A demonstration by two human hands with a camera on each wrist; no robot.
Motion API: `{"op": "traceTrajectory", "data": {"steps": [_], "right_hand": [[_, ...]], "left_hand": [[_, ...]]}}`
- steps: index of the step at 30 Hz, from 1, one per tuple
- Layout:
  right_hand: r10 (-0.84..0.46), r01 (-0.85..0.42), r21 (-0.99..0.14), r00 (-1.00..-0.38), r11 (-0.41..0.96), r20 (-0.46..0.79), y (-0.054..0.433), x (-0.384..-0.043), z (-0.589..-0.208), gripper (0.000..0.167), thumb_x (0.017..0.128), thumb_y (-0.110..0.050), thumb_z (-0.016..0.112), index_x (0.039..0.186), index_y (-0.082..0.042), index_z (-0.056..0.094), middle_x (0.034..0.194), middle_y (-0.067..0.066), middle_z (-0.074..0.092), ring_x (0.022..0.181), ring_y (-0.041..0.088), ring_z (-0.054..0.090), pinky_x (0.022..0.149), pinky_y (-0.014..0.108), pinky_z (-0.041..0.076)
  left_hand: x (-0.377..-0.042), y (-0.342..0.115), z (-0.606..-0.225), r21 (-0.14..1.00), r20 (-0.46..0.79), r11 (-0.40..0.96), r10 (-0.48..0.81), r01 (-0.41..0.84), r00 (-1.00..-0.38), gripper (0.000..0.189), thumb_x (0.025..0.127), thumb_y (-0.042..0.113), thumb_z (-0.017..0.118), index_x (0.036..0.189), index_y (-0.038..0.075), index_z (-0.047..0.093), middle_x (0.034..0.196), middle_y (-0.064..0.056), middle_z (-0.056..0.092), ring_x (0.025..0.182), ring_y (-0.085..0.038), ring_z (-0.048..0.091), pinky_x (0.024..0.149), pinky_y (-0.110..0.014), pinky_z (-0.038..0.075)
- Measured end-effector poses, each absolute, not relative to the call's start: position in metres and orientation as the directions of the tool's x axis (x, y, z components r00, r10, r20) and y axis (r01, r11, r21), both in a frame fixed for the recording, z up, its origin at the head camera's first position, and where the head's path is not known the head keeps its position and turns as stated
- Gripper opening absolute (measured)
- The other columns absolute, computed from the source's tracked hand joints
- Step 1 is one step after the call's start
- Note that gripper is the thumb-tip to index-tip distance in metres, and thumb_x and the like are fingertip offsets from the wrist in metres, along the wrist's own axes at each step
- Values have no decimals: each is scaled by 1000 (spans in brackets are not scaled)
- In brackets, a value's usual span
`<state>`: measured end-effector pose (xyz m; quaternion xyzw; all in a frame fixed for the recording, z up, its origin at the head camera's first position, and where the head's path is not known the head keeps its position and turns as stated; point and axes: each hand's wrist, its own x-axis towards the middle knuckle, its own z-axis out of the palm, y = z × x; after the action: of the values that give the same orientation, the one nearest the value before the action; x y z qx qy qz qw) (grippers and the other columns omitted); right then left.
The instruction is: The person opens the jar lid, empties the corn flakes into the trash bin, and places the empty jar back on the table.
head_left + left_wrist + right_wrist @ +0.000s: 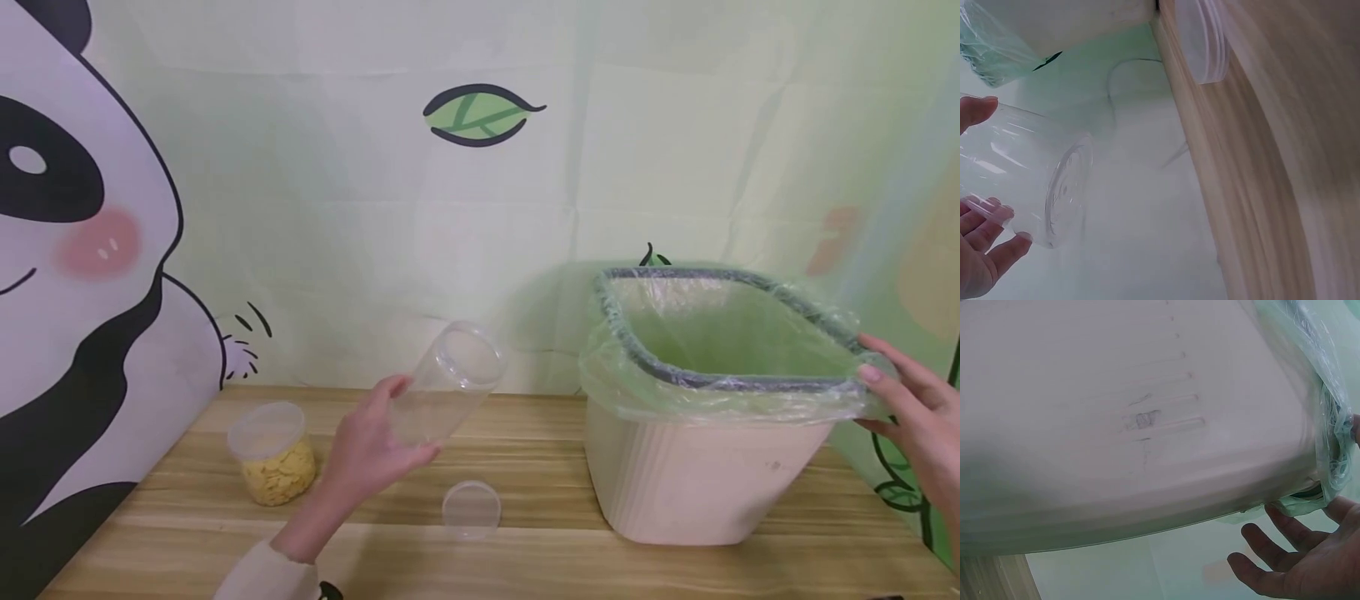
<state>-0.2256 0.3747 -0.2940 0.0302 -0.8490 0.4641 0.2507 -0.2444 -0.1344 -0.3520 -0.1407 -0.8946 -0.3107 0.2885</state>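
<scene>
A clear plastic jar (442, 404) is held tilted above the table in my left hand (371, 446), its mouth leaning up and to the right. In the left wrist view, thumb and fingers lie on opposite sides of the jar (1022, 162), whose inside shows nothing. My right hand (918, 408) grips the right corner of a pale trash bin (690, 475), thumb on the rim. A thin green bin liner (750, 400) is folded over that rim under a dark band. Some fingers of the right hand (1310, 553) spread below the corner in the right wrist view.
On the wooden table (397, 550), a round clear lid (471, 508) lies in front of the jar. To the left stands a lidded tub of yellow pieces (273, 458). Behind everything is a printed backdrop (360, 208) with a panda and leaves.
</scene>
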Motion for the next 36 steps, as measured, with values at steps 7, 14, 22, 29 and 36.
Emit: {"op": "traceTrajectory", "data": {"steps": [7,14,22,29,36], "right_hand": [[195,-273,-797,-880,539,433,368,-222,-292,50,98,-22,35,145,-29,17,151,-9,4,134,9,18,104,54,22],[197,-264,-778,-875,570,441,369,-223,-293,50,98,-22,36,145,-29,18,152,-6,5,128,7,31,92,36,34],[184,-287,-774,-870,564,457,370,-224,-292,50,97,-20,39,144,-25,22,152,-3,4,93,-13,43,78,18,40],[186,-301,-784,-867,543,462,371,-224,-292,50,97,-19,40,144,-25,23,152,-2,9,95,-11,44,73,15,38],[183,-326,-799,-864,505,469,372,-224,-290,50,97,-17,41,144,-24,25,151,-2,12,88,-15,43,59,6,34]], "left_hand": [[-241,-142,-360,534,549,752,38,386,-835,87,52,31,87,124,1,47,117,-18,58,94,-30,59,75,-42,51],[-239,-147,-370,584,513,715,43,385,-857,84,51,28,87,122,6,48,111,-13,60,94,-29,58,74,-43,51],[-237,-153,-381,691,413,646,16,325,-911,85,53,26,87,126,9,46,122,-14,54,106,-36,54,81,-47,49],[-237,-158,-392,758,323,598,5,262,-946,85,54,25,87,126,9,45,124,-15,53,107,-38,53,83,-47,48],[-239,-162,-400,747,326,605,29,276,-945,83,53,26,87,123,4,46,123,-18,54,109,-35,53,89,-43,45]]}}
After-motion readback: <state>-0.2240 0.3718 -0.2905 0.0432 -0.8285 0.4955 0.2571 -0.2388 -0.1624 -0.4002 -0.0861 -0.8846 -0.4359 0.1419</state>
